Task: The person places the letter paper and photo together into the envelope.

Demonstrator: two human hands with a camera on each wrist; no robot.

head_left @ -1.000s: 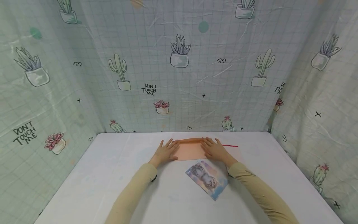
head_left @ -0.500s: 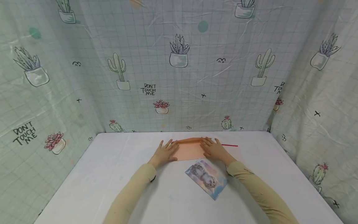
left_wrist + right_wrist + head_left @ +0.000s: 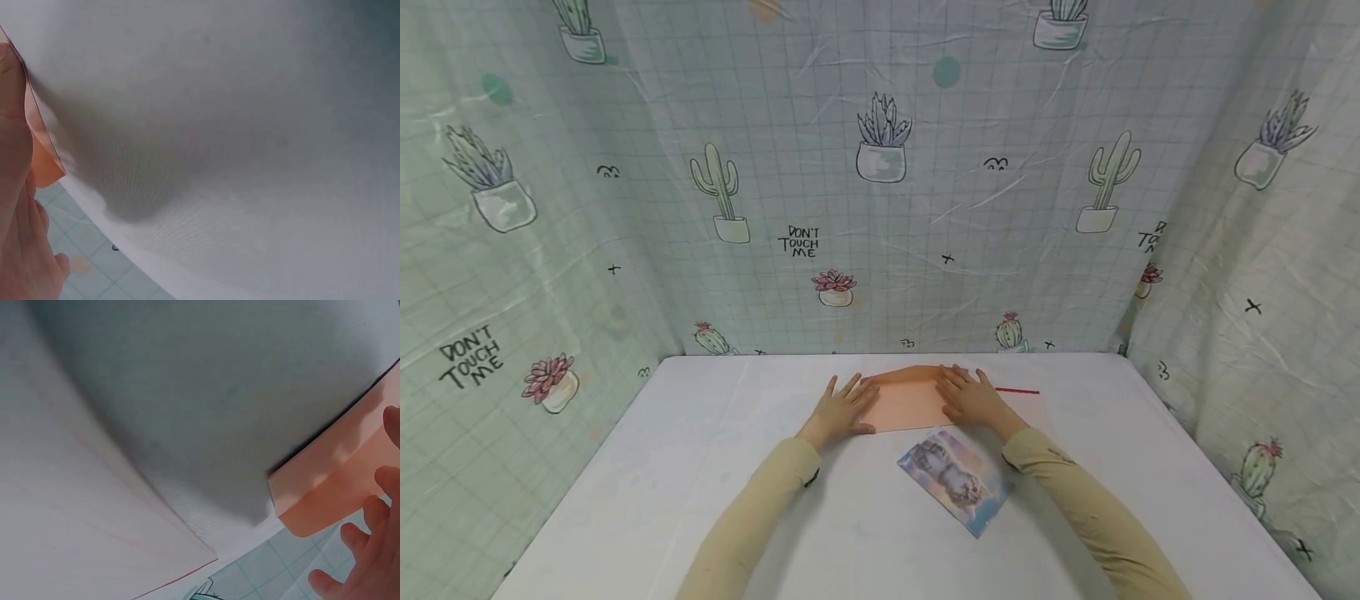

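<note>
A: Where do the hands sit?

B: Both lie on the orange envelope near the far side of the table. The left hand covers its left end, the right hand its right end, with a bare stretch of orange between them.

A: And the grip of each?

B: Loose and wide: fingers spread and fairly straight, laid flat on the paper, curled round nothing.

A: Is the flap down?

B: Hard to say from the head view. The far edge looks slightly raised, and the right wrist camera shows a folded strip along the envelope's edge beside the fingertips.

A: Anything else around?

B: A picture card lies just nearer than the envelope, below the right hand. A white lined sheet with a red edge lies under the right wrist. A cactus-print curtain hangs behind and to both sides.
</note>
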